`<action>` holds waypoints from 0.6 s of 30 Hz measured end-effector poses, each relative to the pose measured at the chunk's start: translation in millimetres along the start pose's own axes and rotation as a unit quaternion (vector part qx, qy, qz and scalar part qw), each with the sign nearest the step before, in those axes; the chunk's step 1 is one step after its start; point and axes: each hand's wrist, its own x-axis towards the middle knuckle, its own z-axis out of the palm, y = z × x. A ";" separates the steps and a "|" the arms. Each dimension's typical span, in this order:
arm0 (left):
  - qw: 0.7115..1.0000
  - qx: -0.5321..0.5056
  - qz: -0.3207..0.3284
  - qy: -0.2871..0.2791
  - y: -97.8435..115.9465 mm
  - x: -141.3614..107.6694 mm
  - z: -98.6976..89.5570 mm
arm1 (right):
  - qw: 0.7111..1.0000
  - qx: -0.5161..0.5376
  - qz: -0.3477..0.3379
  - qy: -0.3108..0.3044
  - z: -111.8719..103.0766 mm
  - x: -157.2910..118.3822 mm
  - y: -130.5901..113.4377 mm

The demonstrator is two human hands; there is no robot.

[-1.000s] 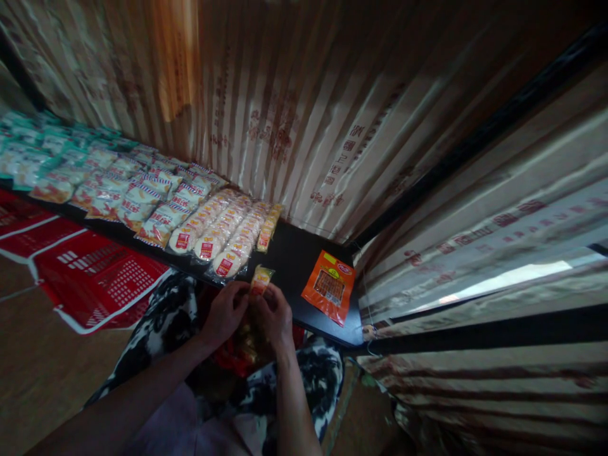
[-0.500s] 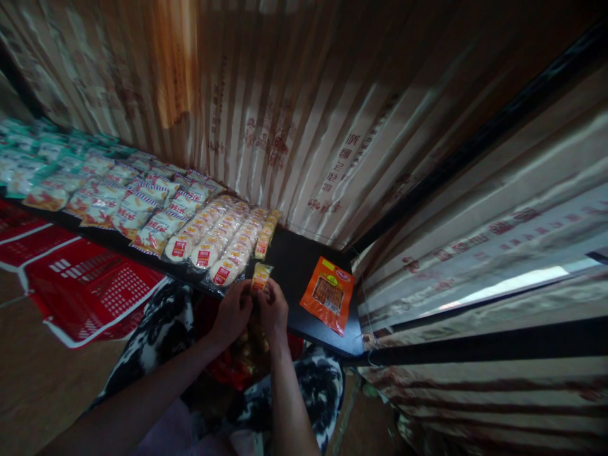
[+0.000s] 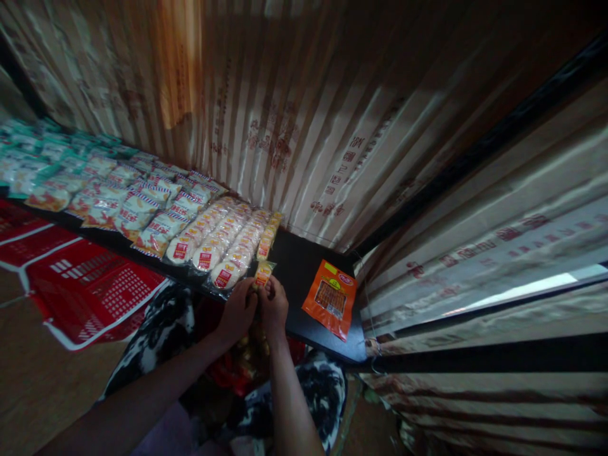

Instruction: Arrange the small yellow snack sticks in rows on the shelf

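Note:
A small yellow packet (image 3: pixel 263 273) with a red and white label is pinched at its lower end between my left hand (image 3: pixel 239 308) and my right hand (image 3: pixel 274 308). It is over the front edge of the black shelf (image 3: pixel 289 272), just in front of a row of similar yellow packets (image 3: pixel 269 235). To the left lie rows of round white crackers (image 3: pixel 205 256) in clear wrap. Below my hands, a red bag (image 3: pixel 228 375) with gold-coloured packets sits between my knees, partly hidden by my forearms.
An orange snack bag (image 3: pixel 331 299) lies at the shelf's right end. White snack bags (image 3: pixel 159 231) and green ones (image 3: pixel 29 174) fill the left. A red bag with white trim (image 3: pixel 104 285) is below the shelf. Striped sheeting (image 3: pixel 304 145) hangs behind, with dark poles at right.
Both hands and the packet have moved very slightly toward the row of yellow packets. The view has shifted a little. The packet is still held.

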 end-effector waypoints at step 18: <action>0.999 0.027 0.018 -0.002 -3.9 15.8 16.6 | 0.998 -0.066 -0.012 0.001 11.1 32.4 16.1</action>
